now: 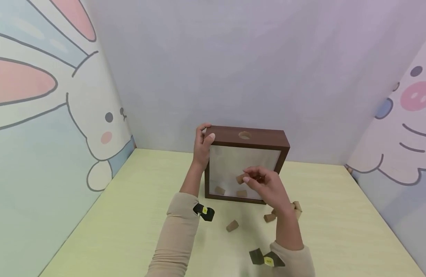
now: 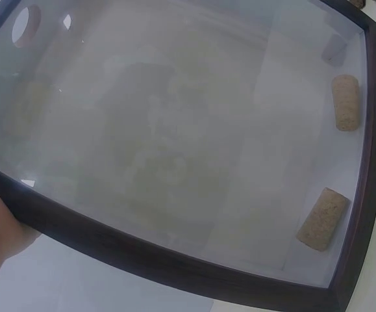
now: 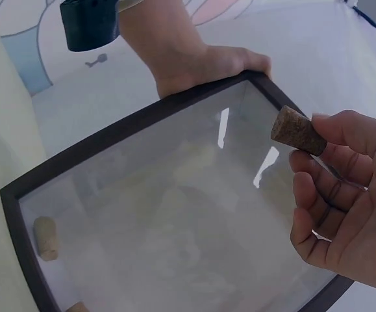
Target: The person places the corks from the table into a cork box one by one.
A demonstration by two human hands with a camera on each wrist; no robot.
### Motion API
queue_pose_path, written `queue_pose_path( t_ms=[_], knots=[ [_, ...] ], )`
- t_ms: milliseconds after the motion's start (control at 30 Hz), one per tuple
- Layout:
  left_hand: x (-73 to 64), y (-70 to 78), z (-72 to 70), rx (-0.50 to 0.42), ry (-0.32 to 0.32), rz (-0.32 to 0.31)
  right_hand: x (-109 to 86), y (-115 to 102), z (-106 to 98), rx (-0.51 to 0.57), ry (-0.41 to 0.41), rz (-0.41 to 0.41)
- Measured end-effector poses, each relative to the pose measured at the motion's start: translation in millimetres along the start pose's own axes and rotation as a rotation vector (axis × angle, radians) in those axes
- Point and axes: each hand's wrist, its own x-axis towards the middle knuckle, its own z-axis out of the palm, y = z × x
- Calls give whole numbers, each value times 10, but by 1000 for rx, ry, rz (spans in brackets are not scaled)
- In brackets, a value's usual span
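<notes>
On the desk [image 1: 161, 175] a dark-framed box [image 1: 268, 137] stands upright, clear pane [image 1: 230, 163] to the front, upper corner gripped by the left hand [image 1: 201, 146]. Right hand [image 1: 270, 189] pinches a brown cork [image 1: 240, 179] before it, long axis roughly sideways, free end left.

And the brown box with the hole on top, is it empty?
Not empty: the box holds at least two corks, visible through its clear front.

Behind stands a plain back wall [image 1: 233, 69] of pale lilac-grey colour. The left wall [image 1: 33, 173] carries a large cartoon rabbit [image 1: 90, 119] on light blue; the right wall [image 1: 406, 215] shows a pink-nosed cartoon pig [image 1: 396, 130]. Below them lies a pale yellow-green surface [image 1: 337, 215], softly lit.
</notes>
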Motion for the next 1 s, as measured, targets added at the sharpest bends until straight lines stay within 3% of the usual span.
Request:
queue_pose_path(
  t_ms=[133,333,467,567,800,900,1000],
  knots=[
    [-4,-12,-15,15,-1,-2,71,-114,-44,-14,8,-111],
    [21,-63,-60,14,11,-3,283,-271,-168,-49,-21,-187],
    [22,-81,-66,14,14,2,468,-200,-302,-52,13,-231],
    [4,-50,-66,13,6,2,604,-120,-383,-69,54,-233],
    [24,-44,-64,5,5,-4,932,-179,-429,-131,78,-197],
    [32,-35,-59,5,6,-8,1069,-218,-446,-191,45,-155],
    [56,-139,-85,-2,7,-18,1180,-258,-483,-259,-27,-97]
  ],
)
